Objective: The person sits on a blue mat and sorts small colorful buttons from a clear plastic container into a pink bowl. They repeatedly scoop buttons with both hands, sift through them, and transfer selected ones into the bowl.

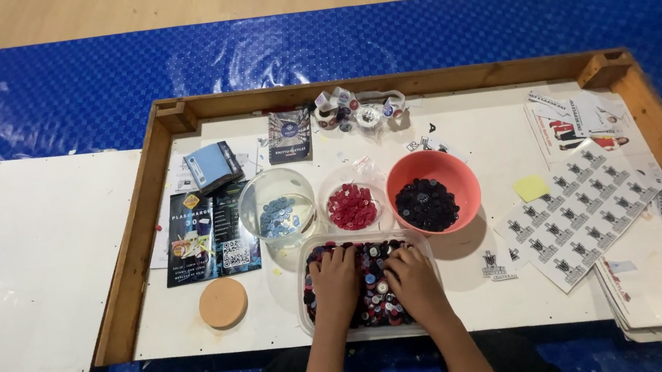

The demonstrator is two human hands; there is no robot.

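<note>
On the wood-rimmed table (pixel 473 314), a clear tub of mixed buttons (pixel 368 292) sits at the near edge; the left hand (pixel 334 279) and right hand (pixel 414 277) rest spread, fingers apart, on the heap. Buttons look light, hard, slippery, best pinched singly. Printed sticker sheets (pixel 576 215) lie right; a dark leaflet (pixel 208 234) left.
</note>
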